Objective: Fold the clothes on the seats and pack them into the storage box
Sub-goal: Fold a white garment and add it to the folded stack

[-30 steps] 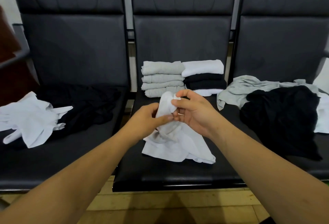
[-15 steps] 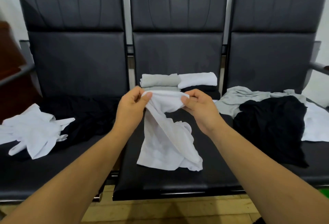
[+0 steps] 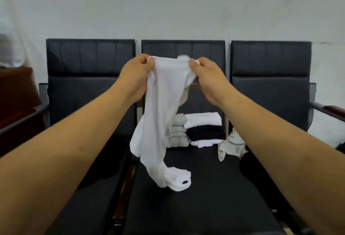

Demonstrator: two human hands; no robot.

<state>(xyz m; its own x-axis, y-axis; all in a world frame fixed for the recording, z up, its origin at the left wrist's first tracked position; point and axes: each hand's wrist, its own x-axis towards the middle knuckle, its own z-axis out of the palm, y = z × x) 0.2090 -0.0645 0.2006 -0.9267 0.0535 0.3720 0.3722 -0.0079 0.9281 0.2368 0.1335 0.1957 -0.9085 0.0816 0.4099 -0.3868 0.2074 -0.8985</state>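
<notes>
Three dark seats (image 3: pixel 186 206) are standing in a row against the pale wall, and the middle one is sitting right under the two raised arms. At the back of that middle seat two piles are resting side by side: folded grey clothes (image 3: pixel 177 134) on the left and a white and black folded stack (image 3: pixel 204 128) touching them on the right. A crumpled pale cloth (image 3: pixel 230 146) is lying just beside them, hanging over from the right seat. In front of all this, a white garment (image 3: pixel 160 119) is hanging in the air, long way up and down, with its bottom end curling just over the seat cushion. The left hand (image 3: pixel 134 78) is pinching the top edge on one side, and the right hand (image 3: pixel 209 78) is pinching the same edge on the other side, fingers (image 3: pixel 193 64) closed tight on the cloth. The hands are close together, so the top edge is bunching between them. The cloth is dropping straight down from both hands, so each hand seems equally near it. To lay it flat, the hands likely need to spread apart sideways. No storage box is showing here.
</notes>
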